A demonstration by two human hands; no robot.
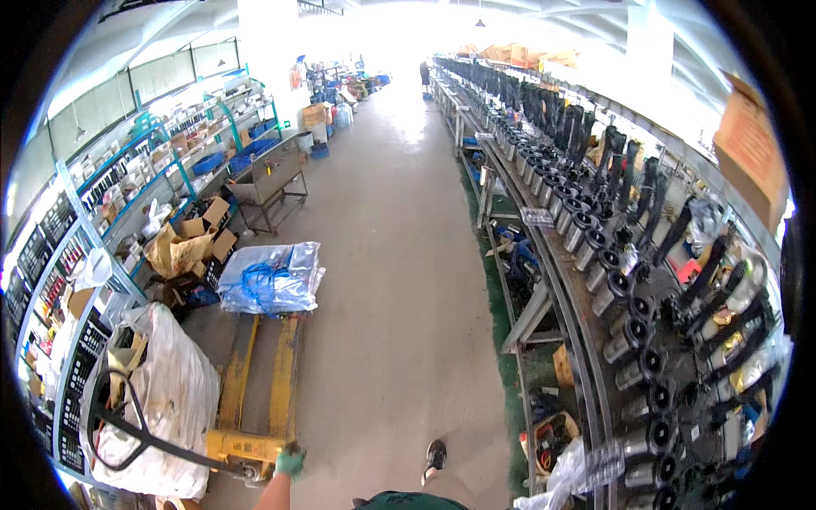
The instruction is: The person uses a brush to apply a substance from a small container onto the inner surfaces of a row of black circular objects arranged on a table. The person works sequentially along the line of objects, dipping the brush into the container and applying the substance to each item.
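My left hand (290,461), in a green glove, reaches from the lower edge to the near right corner of a yellow pallet jack (255,399). It touches or hovers just over the jack's base; the hand is too small to show a grip. The jack's black tiller and loop handle (115,416) lean away to the left. On the far end of its forks lies a plastic-wrapped bundle with blue cord (270,279). My right hand is out of view. My shoe (435,456) stands on the concrete floor.
A big white sack (174,399) stands left of the jack, with blue shelving (76,280) and open cardboard boxes (191,242) behind. A long bench of black and silver cylindrical parts (612,280) runs along the right. The grey aisle (399,212) stretches ahead.
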